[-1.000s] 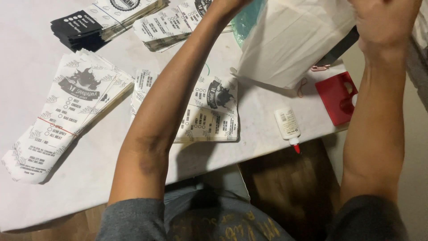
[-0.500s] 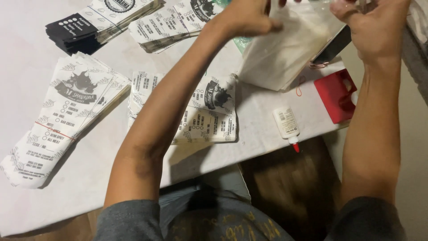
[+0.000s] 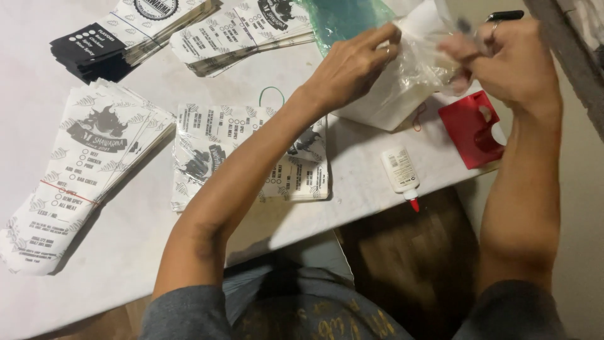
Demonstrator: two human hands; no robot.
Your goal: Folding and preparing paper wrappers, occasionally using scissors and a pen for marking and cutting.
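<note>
From my feed I see a white worktop [image 3: 126,252] running from the left edge toward the right, its front edge cutting diagonally above a dark wooden floor [image 3: 409,252]. Far left lies a fanned stack of printed paper sleeves [image 3: 82,176], with a black-topped stack [image 3: 94,47] above it. Toward the middle sit another printed stack [image 3: 251,157] and a thin green rubber band [image 3: 272,94]. A further stack [image 3: 251,28] lies along the top edge, next to a green plastic bag [image 3: 343,16].

The left hand [image 3: 352,66] reaches across, its fingers closed on the edge of a clear plastic bag [image 3: 421,63] that is lifted over a white paper stack [image 3: 384,104]. Just right, the right hand [image 3: 513,63] pinches the same bag, fingers closed on it, blurred at the tips. Below lies a small white glue bottle [image 3: 401,173] with a red tip, near the worktop's edge. A red card holder [image 3: 472,129] rests beside it, under the right wrist.
</note>
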